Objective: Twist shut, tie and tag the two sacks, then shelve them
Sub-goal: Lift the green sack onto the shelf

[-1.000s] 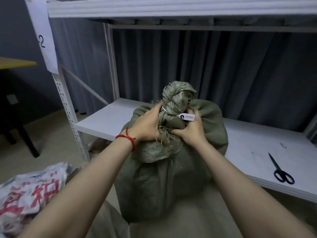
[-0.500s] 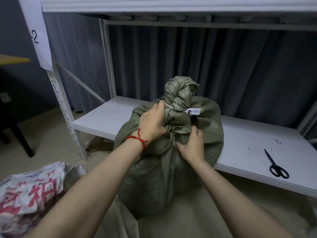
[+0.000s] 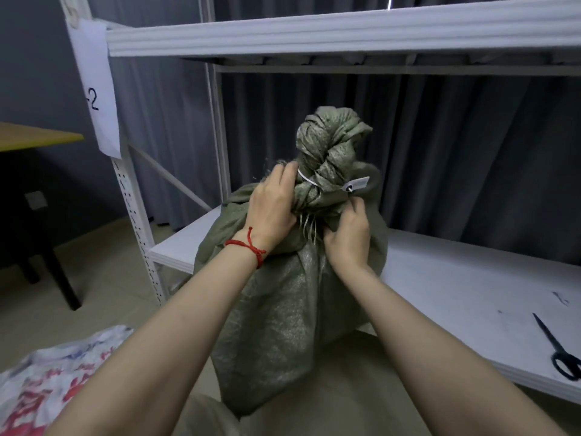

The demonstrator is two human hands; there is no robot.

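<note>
Upright between left hand [image 3: 273,209] and right hand [image 3: 349,236], tied green sack [image 3: 283,325].

Before us the sack [image 3: 289,309] stands against the edge of the lower shelf [image 3: 456,294], we think, our left hand [image 3: 270,209] and right hand [image 3: 349,237] flanking its neck. Scissors [image 3: 562,354] lie on the shelf, far right; a second sack [image 3: 56,382] lies lower left, a table [image 3: 34,136] beyond.

I read only "-2", black on the white paper sheet [image 3: 97,89] up-left of my grip; the small white tag [image 3: 356,185] on the green woven sack [image 3: 283,309] is blurred.
</note>
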